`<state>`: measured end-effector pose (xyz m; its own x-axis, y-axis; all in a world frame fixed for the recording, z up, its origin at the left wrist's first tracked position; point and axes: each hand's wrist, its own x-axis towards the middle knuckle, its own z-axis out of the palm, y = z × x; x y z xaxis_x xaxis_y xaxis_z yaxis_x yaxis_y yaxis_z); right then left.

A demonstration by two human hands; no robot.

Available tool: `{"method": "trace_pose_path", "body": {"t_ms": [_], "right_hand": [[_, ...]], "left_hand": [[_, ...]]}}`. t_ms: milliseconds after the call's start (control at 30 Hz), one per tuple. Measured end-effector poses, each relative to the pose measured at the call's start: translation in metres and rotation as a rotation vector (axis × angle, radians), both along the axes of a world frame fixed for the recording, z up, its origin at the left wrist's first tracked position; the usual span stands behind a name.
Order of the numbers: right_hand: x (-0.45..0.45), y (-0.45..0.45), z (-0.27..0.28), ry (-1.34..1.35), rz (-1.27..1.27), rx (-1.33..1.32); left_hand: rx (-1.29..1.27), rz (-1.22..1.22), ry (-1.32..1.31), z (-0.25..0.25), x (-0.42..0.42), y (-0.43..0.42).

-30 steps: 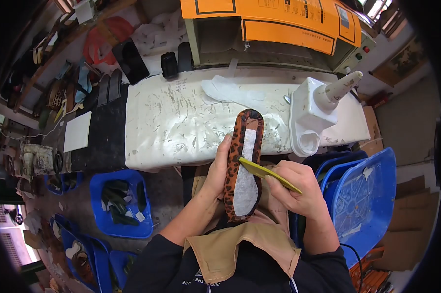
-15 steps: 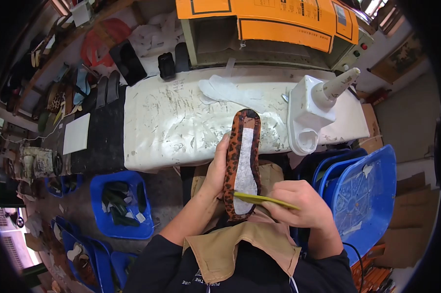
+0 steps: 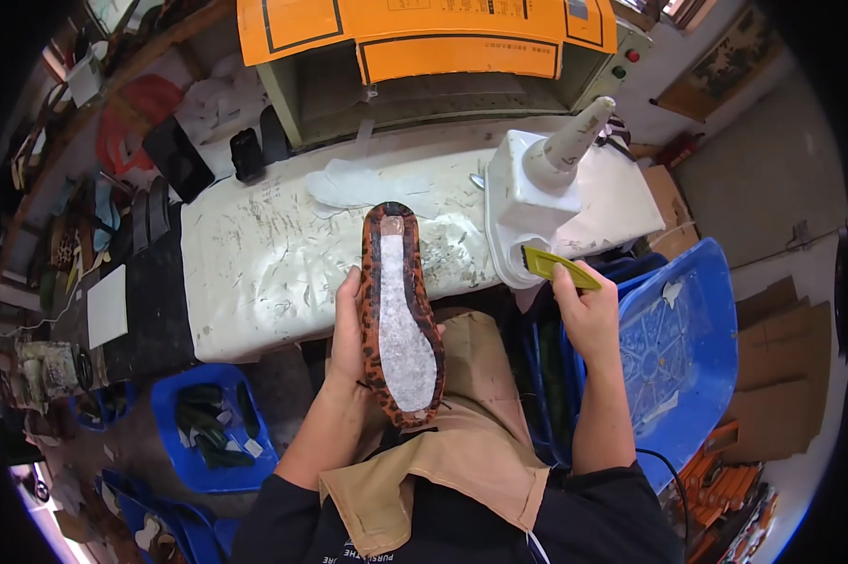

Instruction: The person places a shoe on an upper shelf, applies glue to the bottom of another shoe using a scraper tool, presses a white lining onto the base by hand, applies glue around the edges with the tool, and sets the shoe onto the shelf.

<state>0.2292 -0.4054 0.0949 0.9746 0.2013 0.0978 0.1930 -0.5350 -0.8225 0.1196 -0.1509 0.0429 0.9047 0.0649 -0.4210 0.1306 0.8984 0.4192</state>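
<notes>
My left hand (image 3: 348, 334) is closed around a leopard-print shoe upper (image 3: 371, 329), held with its underside facing me. A pale grey-white filler (image 3: 405, 343) covers the middle of that underside. Between the thumb and fingers of my right hand (image 3: 588, 310) is a yellow-green glue brush (image 3: 563, 270). The brush's dark tip sits at the mouth of the round cup on the white glue dispenser (image 3: 535, 211). Whether the tip touches glue inside I cannot tell.
White insole-shaped sheets (image 3: 349, 185) lie on the stained white work table (image 3: 255, 282). Behind stands a metal box machine with an orange cardboard cover (image 3: 461, 58). Blue plastic bins stand to the right (image 3: 682, 343) and lower left (image 3: 175, 442), the left one holding dark items.
My right hand has moved the brush from the shoe's underside up and right to the dispenser cup. The view has shifted, and the shoe stays in my left hand.
</notes>
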Motion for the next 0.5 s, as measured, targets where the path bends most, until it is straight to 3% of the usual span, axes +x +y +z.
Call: {"method": "trace_pose_path", "body": {"t_ms": [267,433,500], "right_hand": [[0.013,0.004,-0.022,-0.141,0.073,-0.068],[0.015,0.001,-0.02,0.07,0.043,0.096],[0.02,-0.009,-0.024,0.296,-0.006,0.314]], "left_hand": [[0.049,-0.014,0.027,0.003,0.003,-0.006],[0.045,-0.021,0.021,0.002,0.004,-0.005],[0.045,-0.022,0.022,0.004,0.005,-0.006]]}}
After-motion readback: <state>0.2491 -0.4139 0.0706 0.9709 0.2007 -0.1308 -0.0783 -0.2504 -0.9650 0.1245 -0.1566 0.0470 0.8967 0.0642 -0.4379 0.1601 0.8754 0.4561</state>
